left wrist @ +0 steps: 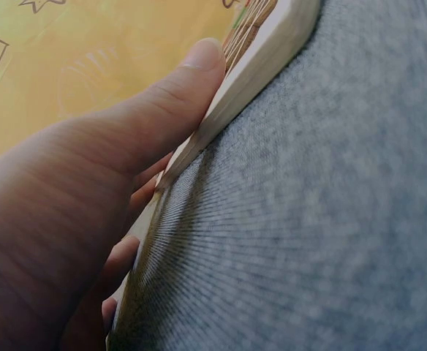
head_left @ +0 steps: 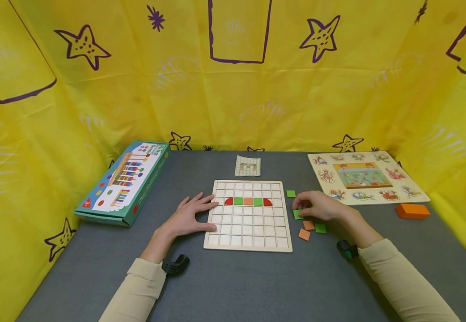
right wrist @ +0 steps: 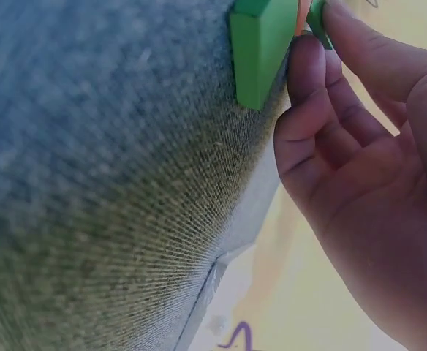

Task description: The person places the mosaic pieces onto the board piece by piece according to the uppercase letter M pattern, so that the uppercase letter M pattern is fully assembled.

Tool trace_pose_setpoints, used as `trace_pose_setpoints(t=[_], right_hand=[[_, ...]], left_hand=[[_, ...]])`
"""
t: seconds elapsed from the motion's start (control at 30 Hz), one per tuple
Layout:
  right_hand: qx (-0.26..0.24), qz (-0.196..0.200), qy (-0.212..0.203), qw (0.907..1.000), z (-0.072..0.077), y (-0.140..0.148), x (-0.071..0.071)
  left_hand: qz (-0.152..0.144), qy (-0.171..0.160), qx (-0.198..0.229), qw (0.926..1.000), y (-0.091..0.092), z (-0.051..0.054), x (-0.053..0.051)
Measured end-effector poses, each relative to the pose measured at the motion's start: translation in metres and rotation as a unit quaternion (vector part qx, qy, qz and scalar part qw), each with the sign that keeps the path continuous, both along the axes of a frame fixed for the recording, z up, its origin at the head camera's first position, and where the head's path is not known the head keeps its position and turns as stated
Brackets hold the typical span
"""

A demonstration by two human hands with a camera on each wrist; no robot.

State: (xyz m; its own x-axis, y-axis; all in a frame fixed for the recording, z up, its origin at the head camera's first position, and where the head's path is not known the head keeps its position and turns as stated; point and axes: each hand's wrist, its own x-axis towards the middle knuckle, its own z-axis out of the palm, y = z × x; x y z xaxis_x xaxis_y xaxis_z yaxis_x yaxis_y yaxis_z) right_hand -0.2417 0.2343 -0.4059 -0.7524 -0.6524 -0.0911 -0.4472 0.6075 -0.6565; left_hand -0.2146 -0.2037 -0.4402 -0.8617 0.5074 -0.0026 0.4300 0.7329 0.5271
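A pale wooden grid board (head_left: 248,219) lies on the grey table. One row holds two red curved pieces (head_left: 267,202) at its ends, with two green squares (head_left: 238,201) and an orange square (head_left: 248,201) between them. My left hand (head_left: 188,217) rests spread on the board's left edge; the left wrist view has its thumb (left wrist: 177,95) along the rim. To the right of the board, my right hand (head_left: 321,206) pinches a green square tile (head_left: 297,215) between thumb and fingers. Around it lie two orange tiles (head_left: 304,234) and two more green tiles (head_left: 320,228).
A small pattern card (head_left: 241,171) sits behind the board. On the left is a game box (head_left: 126,183); on the right, a sea-animal puzzle board (head_left: 370,195) and an orange block (head_left: 413,211). Yellow cloth (head_left: 225,98) hangs at the back and sides.
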Motion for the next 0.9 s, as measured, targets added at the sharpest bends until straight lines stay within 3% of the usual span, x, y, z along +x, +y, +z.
trace_pose_setpoints(t=[0.43, 0.9], right_hand=[[-0.020, 0.009, -0.015, 0.9996, 0.007, -0.003, -0.003], [-0.025, 0.009, -0.006, 0.9996, 0.015, -0.031, -0.011]], left_hand=[[0.002, 0.001, 0.000, 1.0000, 0.000, 0.001, 0.001], [0.002, -0.001, 0.000, 1.0000, 0.000, 0.001, 0.001]])
